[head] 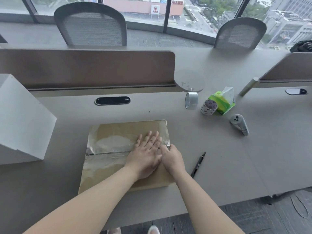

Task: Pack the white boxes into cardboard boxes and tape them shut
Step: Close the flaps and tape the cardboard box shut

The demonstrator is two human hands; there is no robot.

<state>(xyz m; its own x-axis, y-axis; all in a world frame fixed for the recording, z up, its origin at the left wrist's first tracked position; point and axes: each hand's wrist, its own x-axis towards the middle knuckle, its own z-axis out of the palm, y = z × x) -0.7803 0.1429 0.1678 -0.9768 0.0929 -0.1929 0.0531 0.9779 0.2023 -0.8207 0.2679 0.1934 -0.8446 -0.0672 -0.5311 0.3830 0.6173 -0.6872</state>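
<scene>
- We see the cardboard box (118, 130) lying flat on the surface (236, 166), just below the middle of the frame.
- Clear tape (108, 146) runs across its top along the seam, wrinkled and shiny.
- Our left hand (146, 152) lies flat on the box top with its fingers straight and slightly spread, pressing on the tape.
- Our right hand (171, 157) touches the left one; its fingers are curled and pinch the crumpled end of the tape at the box's right edge.
- A white box (22, 119) stands at the left edge of the frame, well apart from the cardboard box.
- At the upper right of the box, a tape roll (191, 100) stands on its edge, near a second roll (209, 107) and a green packet (223, 103).
- A black tool (198, 164) lies on the surface just right of our right hand; whether it is a pen or a cutter we cannot tell.
</scene>
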